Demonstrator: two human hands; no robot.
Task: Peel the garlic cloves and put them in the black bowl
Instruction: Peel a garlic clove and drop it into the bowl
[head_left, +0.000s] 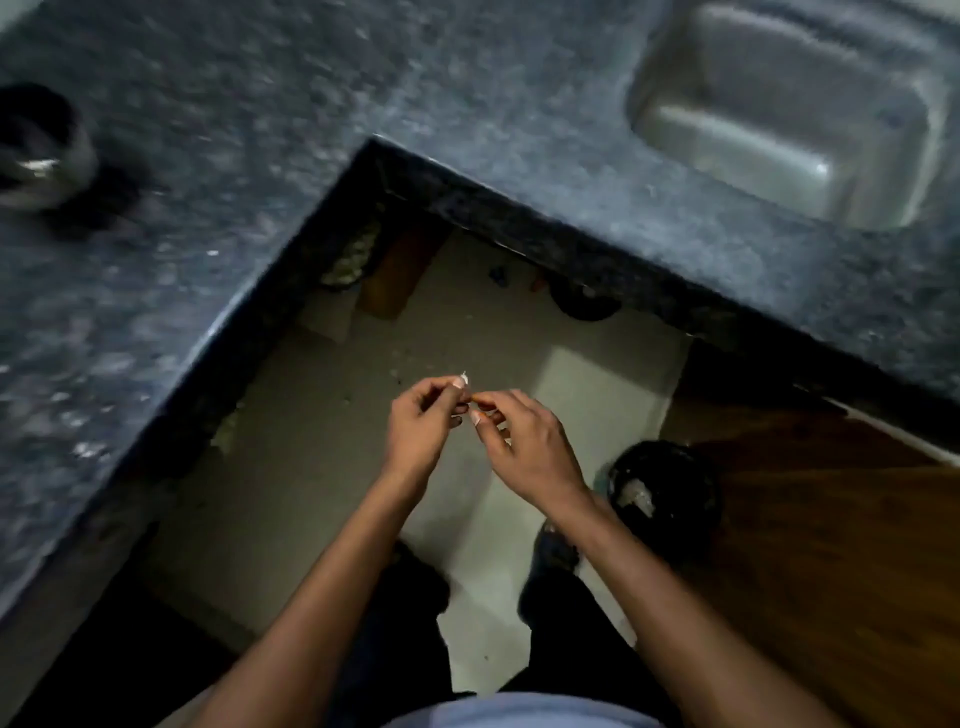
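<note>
Dark speckled stone surface (218, 171) wraps the frame from 9 to 2 o'clock in an L-shape, with a steel sink (789, 109) sunk in at 1 o'clock. A pale tiled floor (322, 467) is seen below the inner corner, and a wooden panel (831, 545) at 4 o'clock.

Progress, as judged: mid-peel on one clove. A garlic clove (470, 398) is held between both hands over the floor, off the surface, near frame centre. A white skin scrap (464, 377) sticks up at the left fingertips, so the skin is taken to be partly off. A dark round bowl (36, 145), taken to be the black bowl, sits on the surface at 9 o'clock, well apart from the hands; it is blurred, something pale shows inside, and no clove count can be read. A dark bin (665, 493) with pale scraps inside stands on the floor at 4 o'clock, near the right wrist. Left to do: finish this clove and carry it to the bowl; remaining cloves are not in view.

Pose: both forearms are extended forward from 6 o'clock, converging. The left hand (421, 421) is raised, with its grip pinched on the clove and skin at thumb and forefinger. The right hand (524, 441) is palm-down, its grip pinching the clove's other end, with the remaining fingers loosely curled.
</note>
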